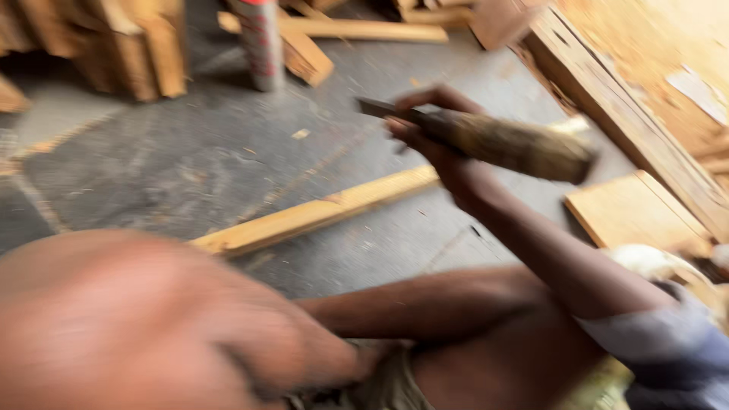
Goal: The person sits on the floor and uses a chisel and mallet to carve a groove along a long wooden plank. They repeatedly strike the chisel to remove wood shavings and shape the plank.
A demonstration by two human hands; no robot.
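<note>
In the head view the right hand [433, 133] is raised above the grey concrete floor [190, 159], fingers curled tight around a chisel [486, 137]. The tool sits right of centre, in the far half of the scene, well off the floor. Its long axis runs nearly level, tipping slightly down to the right: the dark, flat metal blade points left and a little away, while the thick, rounded wooden handle sticks out to the right, brown and rough-looking, blurred by motion.

The left hand [152, 326] fills the near left corner as a large smeared shape; whether it is spread or closed I cannot tell, and nothing is visibly held in it.

A long pale wooden strip [311, 212] lies flat on the floor below the chisel, slanting from near left to far right. A flat square board [630, 209] rests to the right, beside stacked planks [607, 99]. Offcuts [129, 45] sit far left, near an upright cylinder [262, 42].
</note>
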